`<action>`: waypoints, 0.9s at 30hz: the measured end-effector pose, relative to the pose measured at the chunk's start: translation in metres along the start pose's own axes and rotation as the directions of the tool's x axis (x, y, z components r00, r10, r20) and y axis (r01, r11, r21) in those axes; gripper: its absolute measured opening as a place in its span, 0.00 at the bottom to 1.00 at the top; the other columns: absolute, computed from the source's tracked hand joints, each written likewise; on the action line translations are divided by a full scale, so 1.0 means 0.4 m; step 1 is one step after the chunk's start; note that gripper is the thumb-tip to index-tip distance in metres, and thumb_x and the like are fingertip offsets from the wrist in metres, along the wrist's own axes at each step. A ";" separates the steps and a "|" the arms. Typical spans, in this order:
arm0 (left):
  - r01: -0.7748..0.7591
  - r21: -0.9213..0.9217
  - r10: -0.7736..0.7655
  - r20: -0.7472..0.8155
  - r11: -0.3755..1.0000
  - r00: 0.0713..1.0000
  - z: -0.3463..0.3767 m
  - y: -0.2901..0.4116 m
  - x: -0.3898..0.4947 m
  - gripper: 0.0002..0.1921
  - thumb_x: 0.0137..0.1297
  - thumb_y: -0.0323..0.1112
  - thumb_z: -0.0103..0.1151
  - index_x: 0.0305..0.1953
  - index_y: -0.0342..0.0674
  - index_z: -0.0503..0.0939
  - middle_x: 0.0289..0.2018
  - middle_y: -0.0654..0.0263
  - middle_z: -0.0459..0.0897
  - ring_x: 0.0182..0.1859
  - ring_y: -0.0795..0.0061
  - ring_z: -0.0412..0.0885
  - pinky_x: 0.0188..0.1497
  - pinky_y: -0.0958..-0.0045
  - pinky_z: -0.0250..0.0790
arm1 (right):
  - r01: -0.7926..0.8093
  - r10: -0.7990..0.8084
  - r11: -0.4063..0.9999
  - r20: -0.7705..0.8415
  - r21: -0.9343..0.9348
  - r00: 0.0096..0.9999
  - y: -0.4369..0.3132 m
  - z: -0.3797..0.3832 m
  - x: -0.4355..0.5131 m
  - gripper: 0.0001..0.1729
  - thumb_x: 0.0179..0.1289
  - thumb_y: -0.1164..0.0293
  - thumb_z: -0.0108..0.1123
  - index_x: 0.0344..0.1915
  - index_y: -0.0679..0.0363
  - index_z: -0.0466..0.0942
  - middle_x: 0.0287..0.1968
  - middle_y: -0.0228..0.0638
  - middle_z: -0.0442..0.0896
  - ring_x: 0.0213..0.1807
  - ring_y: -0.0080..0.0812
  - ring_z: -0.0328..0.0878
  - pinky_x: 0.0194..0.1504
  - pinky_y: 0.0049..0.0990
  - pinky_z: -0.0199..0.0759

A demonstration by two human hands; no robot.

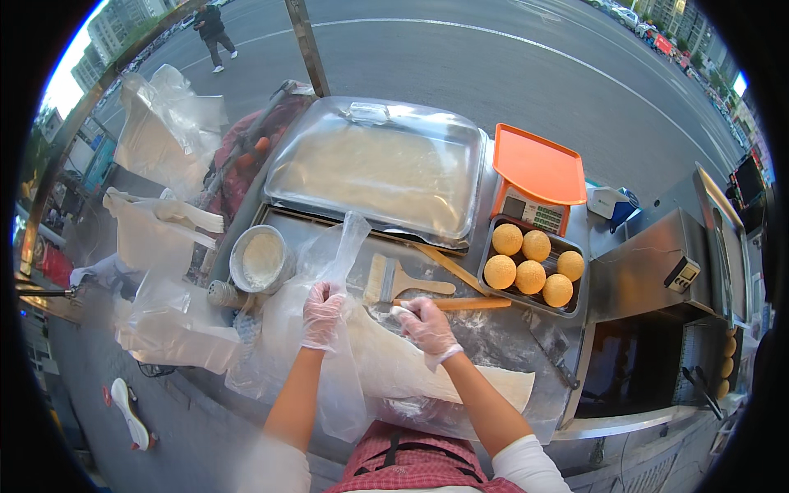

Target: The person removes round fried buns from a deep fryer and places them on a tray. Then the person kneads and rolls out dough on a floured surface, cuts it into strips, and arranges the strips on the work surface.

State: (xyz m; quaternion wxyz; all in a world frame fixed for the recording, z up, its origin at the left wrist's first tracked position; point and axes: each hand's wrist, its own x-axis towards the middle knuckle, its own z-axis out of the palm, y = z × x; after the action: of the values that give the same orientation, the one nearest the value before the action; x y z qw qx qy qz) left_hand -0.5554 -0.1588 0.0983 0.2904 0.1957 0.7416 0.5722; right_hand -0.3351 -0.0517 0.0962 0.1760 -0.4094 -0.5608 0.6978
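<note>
My left hand (323, 313), in a clear plastic glove, is closed on the gathered neck of a clear plastic bag (352, 243). My gloved right hand (426, 326) pinches a small pale bit, perhaps dough or bag edge, above a long flat sheet of dough (394, 363) on the floured metal worktop. Part of the dough sheet lies under the bag. Beyond my hands lie a wide flat brush with a wooden handle (410, 283) and a wooden rolling pin (468, 304). A tub of flour (261, 256) stands to the left, beside a shaker (223, 294).
Behind stands a tray of dough under a clear lid (376, 172). An orange-topped scale (539, 163) and a tray of round sesame balls (530, 276) stand right. A cleaver (553, 354) lies near the oven (629, 370). Plastic bags (166, 234) hang left; a person (212, 34) walks beyond.
</note>
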 end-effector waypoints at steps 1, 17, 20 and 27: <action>-0.045 0.022 0.045 -0.003 0.999 0.999 -0.016 0.009 0.003 0.11 0.65 0.24 0.63 0.48 0.39 0.81 0.37 0.73 0.82 0.35 0.86 0.76 0.39 0.78 0.73 | 0.049 -0.050 0.998 0.052 0.031 0.997 -0.013 0.062 0.053 0.22 0.72 0.63 0.69 0.54 0.66 0.75 0.41 0.37 0.84 0.39 0.26 0.83 0.44 0.29 0.80; -0.562 0.793 0.196 0.527 0.235 0.827 0.167 -0.121 -0.032 0.50 0.70 0.68 0.54 0.83 0.45 0.52 0.82 0.48 0.52 0.82 0.38 0.49 0.79 0.30 0.39 | -0.147 -0.501 0.376 -0.334 -0.915 0.798 0.114 -0.302 -0.122 0.20 0.62 0.68 0.64 0.54 0.53 0.84 0.49 0.38 0.83 0.55 0.49 0.76 0.61 0.46 0.71; -0.511 0.812 0.110 0.502 0.280 0.858 0.201 -0.111 -0.037 0.49 0.72 0.68 0.51 0.84 0.47 0.49 0.83 0.51 0.50 0.83 0.38 0.46 0.79 0.28 0.37 | -0.108 -0.647 0.220 -0.228 -0.969 0.728 0.203 -0.373 -0.148 0.24 0.57 0.72 0.65 0.56 0.56 0.83 0.52 0.37 0.84 0.58 0.47 0.77 0.61 0.44 0.71; -0.762 0.410 0.487 0.594 0.501 0.640 0.227 -0.173 -0.129 0.49 0.66 0.53 0.67 0.81 0.39 0.56 0.79 0.50 0.61 0.80 0.43 0.57 0.81 0.48 0.49 | -0.006 -0.593 0.022 -0.018 -1.000 0.805 0.150 -0.265 -0.011 0.20 0.66 0.69 0.60 0.57 0.51 0.83 0.53 0.31 0.85 0.60 0.39 0.78 0.61 0.46 0.69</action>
State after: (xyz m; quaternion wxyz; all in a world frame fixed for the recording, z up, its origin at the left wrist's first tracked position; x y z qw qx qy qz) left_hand -0.4541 -0.1427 0.0261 0.1190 0.6544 0.6832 0.3012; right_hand -0.2382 -0.0058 0.0383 0.1244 -0.4306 -0.8934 -0.0298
